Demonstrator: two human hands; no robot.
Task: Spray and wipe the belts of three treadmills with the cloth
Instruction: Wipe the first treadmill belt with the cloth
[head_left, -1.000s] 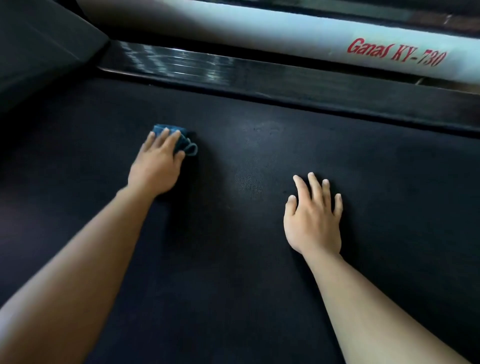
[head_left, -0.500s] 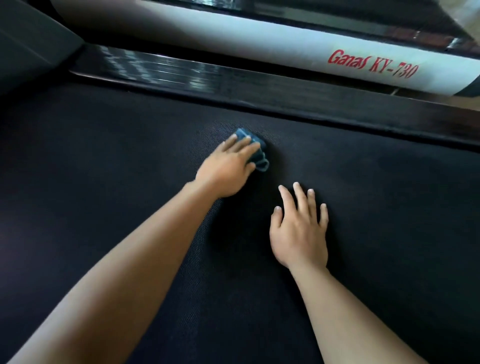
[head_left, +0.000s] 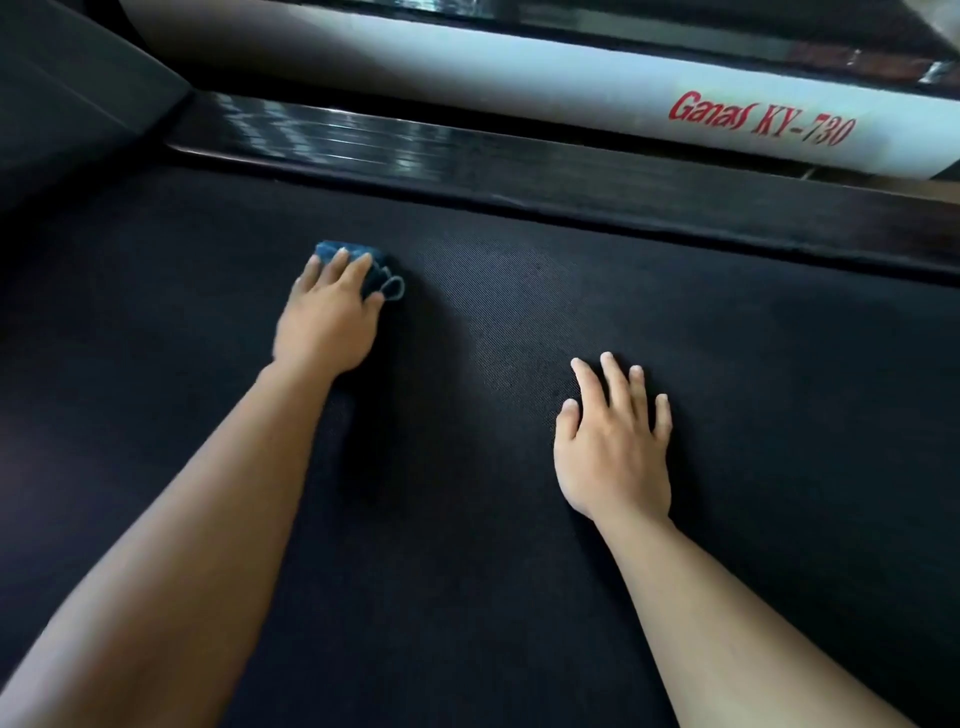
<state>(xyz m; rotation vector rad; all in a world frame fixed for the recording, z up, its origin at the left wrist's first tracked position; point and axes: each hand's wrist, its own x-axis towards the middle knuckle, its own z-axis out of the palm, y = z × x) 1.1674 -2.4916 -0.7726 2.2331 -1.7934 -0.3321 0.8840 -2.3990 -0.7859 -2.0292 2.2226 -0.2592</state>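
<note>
left hand (head_left: 326, 318) presses bunched cloth (head_left: 382, 275), woven belt (head_left: 493, 322).

Bare forearms; left hand (head_left: 324, 317), right hand (head_left: 610, 457) (short nails)

Well beyond the fingers (head_left: 610, 376) of your right hand (head_left: 613, 457), up and to their right, you can read slanted red lettering (head_left: 761, 122), "Ganas KY-730", on a long, glossy white side panel (head_left: 467, 67).
</note>
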